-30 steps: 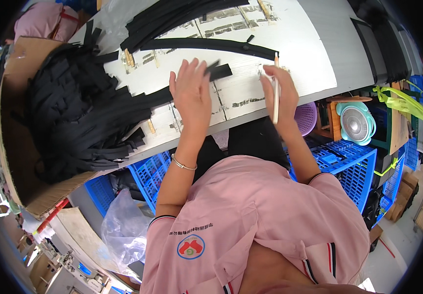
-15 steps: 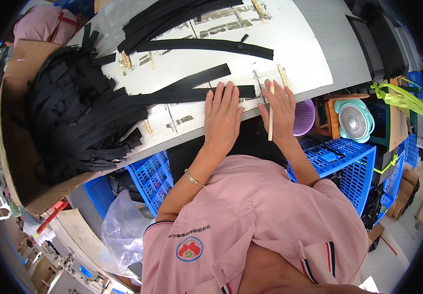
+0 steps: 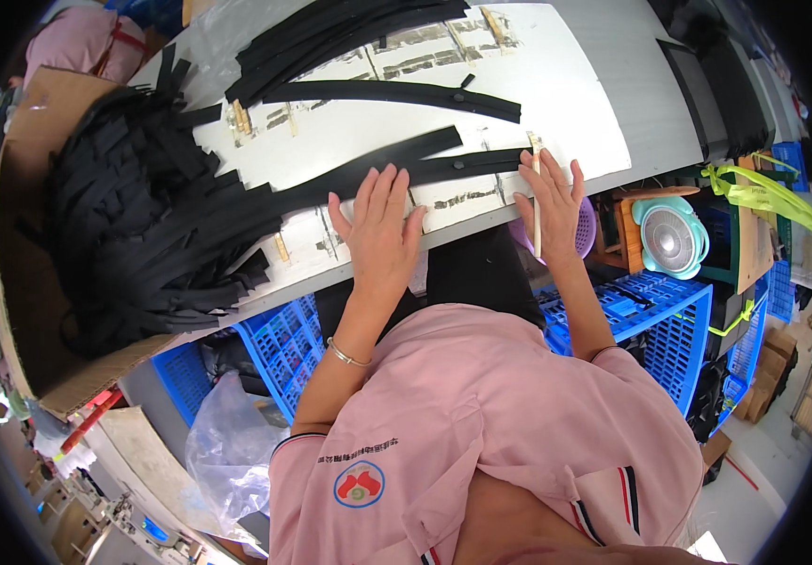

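Observation:
A black fabric strip (image 3: 481, 163), with a small round dark spot on it, stretches across the white board (image 3: 575, 104) out of a heap of black strips (image 3: 142, 207). My left hand (image 3: 382, 226) lies with fingers spread, their tips on the strip's near edge. At the strip's right end is my right hand (image 3: 554, 202), its fingertips touching that end. A slim white pencil-like stick (image 3: 537, 217) is held along its fingers, pointing away from me. Another black strip (image 3: 415, 146) slants just beyond, and a further strip (image 3: 396, 91) lies farther back.
The heap fills a cardboard box (image 3: 67, 104) on the left. More black strips (image 3: 330, 42) are bundled at the far side. Below the table's near edge stand a purple basket (image 3: 584, 226), a teal fan (image 3: 674, 235) and blue crates (image 3: 679, 320). A person in pink (image 3: 86, 47) is at far left.
My hands have moved apart, the left one leftward and the right one slightly right. The near strip's end now reaches farther right, and its round spot has come into sight.

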Action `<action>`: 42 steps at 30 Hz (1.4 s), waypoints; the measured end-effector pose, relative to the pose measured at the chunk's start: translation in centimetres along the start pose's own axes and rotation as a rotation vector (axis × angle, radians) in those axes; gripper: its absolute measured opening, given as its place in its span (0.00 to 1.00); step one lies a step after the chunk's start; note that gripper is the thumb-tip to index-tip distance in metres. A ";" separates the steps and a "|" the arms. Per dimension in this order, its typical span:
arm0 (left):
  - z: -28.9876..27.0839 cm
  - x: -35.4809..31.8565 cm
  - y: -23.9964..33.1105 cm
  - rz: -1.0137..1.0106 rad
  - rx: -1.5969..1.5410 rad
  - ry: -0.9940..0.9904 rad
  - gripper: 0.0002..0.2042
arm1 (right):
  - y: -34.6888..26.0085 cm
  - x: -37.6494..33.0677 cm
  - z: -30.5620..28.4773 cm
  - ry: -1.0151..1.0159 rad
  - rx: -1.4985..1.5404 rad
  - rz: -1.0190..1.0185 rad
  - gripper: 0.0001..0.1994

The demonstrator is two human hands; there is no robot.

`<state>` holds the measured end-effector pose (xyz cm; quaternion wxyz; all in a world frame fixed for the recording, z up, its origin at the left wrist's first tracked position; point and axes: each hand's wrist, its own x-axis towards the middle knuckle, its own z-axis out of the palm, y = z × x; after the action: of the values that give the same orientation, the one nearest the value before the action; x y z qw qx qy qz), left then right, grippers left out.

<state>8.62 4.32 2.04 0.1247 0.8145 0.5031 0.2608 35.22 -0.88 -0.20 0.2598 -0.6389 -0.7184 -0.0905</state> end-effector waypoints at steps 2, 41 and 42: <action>-0.7 -1.0 0.3 -0.010 -0.001 -0.026 0.24 | 0.2 -0.1 0.3 0.008 0.045 0.007 0.19; -3.8 -7.7 -5.7 -0.293 0.118 0.047 0.34 | -14.9 7.8 1.7 -0.312 1.100 0.348 0.12; -3.8 -7.6 -5.6 -0.298 0.115 0.050 0.34 | -16.0 8.3 2.4 -0.316 1.097 0.344 0.12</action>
<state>-0.42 -0.06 0.27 0.1025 0.7299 0.6353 0.2304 18.75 4.84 5.05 0.4528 -0.5242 -0.5765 0.4335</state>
